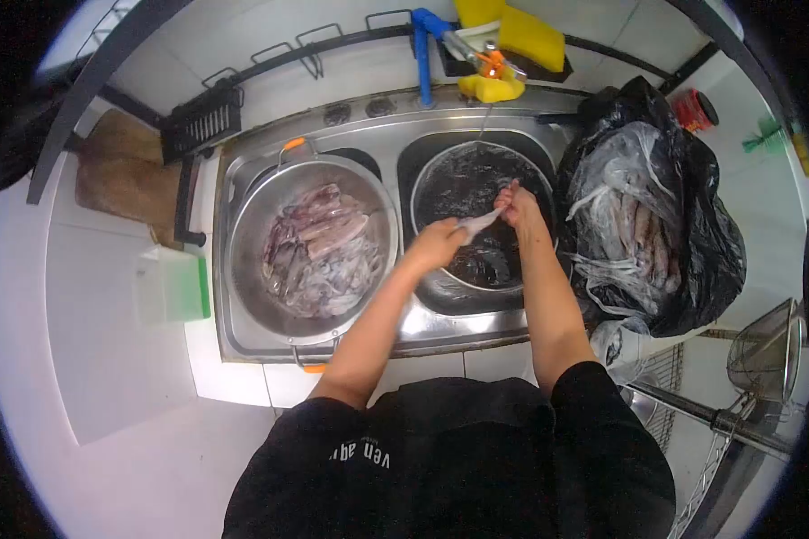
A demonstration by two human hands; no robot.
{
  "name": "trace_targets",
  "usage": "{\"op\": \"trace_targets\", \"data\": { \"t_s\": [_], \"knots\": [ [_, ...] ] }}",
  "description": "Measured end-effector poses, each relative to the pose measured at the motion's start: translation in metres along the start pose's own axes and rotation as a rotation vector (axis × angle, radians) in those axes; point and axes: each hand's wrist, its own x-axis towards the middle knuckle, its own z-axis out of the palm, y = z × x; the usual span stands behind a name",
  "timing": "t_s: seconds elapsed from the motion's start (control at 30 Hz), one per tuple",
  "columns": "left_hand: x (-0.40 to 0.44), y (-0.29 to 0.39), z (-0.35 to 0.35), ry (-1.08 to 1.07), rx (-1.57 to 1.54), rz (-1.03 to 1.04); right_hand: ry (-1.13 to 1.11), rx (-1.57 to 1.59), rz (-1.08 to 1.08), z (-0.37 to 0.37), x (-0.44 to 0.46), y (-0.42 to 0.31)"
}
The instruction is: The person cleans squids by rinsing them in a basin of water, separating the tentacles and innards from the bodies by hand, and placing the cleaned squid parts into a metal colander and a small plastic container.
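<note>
A pale squid (482,222) is stretched between my two hands above the right sink. My left hand (440,243) is closed around its lower left end. At its upper right end, my right hand (514,204) grips it with bent fingers. Beneath both hands is a round metal basin (416,199) of dark, rippling water, with a thin stream falling into it from the tap (493,63). In the left sink stands a big metal pot (388,260) with orange-covered handles, holding several squid (319,242), pinkish bodies and whitish tentacle parts together.
Right of the sink, an open black plastic bag (724,242) holds a clear bag with more squid (643,234). Yellow sponges (530,39) sit behind the tap. A wooden board (121,175) and a green-edged container (173,285) stand at left. A wire strainer (764,350) hangs at lower right.
</note>
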Motion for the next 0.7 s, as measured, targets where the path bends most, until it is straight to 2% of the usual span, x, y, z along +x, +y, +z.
{"op": "trace_targets", "data": {
  "t_s": [0.1,0.13,0.17,0.2,0.27,0.3,0.33,0.37,0.4,0.43,0.5,0.53,0.57,0.6,0.63,0.7],
  "knots": [
    [-0.015,0.006,-0.036,0.031,0.168,0.024,0.041,0.090,0.012,-0.014,0.007,-0.017],
    [-0.014,0.000,-0.047,0.023,0.172,0.031,0.141,0.088,-0.061,-0.022,0.012,-0.022],
    [-0.011,-0.008,-0.057,-0.020,0.152,-0.018,0.244,0.087,-0.130,-0.030,0.016,-0.022],
    [-0.005,-0.009,-0.063,-0.062,0.133,-0.067,0.245,0.098,-0.133,-0.036,0.021,-0.019],
    [0.014,-0.007,-0.057,-0.103,0.114,-0.133,0.270,-0.320,-0.457,-0.048,0.029,-0.007],
    [0.021,-0.004,-0.048,-0.133,0.087,-0.202,0.267,-0.325,-0.452,-0.048,0.027,0.005],
    [0.026,0.011,-0.036,-0.106,0.236,-0.047,0.308,-0.848,-0.930,-0.043,0.022,0.024],
    [0.043,0.003,-0.016,-0.102,0.387,-0.115,0.324,-1.378,-1.405,-0.038,0.018,0.038],
    [0.059,-0.011,0.003,-0.099,0.538,-0.184,0.198,-1.546,-1.000,-0.031,0.011,0.040],
    [0.067,-0.016,0.014,-0.096,0.537,-0.182,0.080,-1.662,-0.585,-0.021,0.002,0.037],
    [0.083,-0.015,0.031,-0.143,0.624,-0.173,-0.103,-1.250,-0.594,0.016,-0.033,0.035],
    [0.085,0.000,0.028,-0.114,0.545,-0.088,-0.088,-1.256,-0.600,0.019,-0.026,0.031],
    [0.088,0.008,0.023,-0.130,0.539,-0.079,-0.172,-1.194,-0.550,0.020,-0.018,0.026],
    [0.096,0.011,0.014,-0.175,0.276,0.030,-0.251,-1.120,-0.502,0.015,-0.015,0.025],
    [0.106,0.011,0.006,-0.217,0.015,0.136,-0.228,-1.109,-0.507,0.017,-0.027,0.021],
    [0.115,0.004,-0.009,-0.027,0.215,0.218,-0.292,-0.974,-0.202,0.023,-0.047,0.005]
  ]
}}
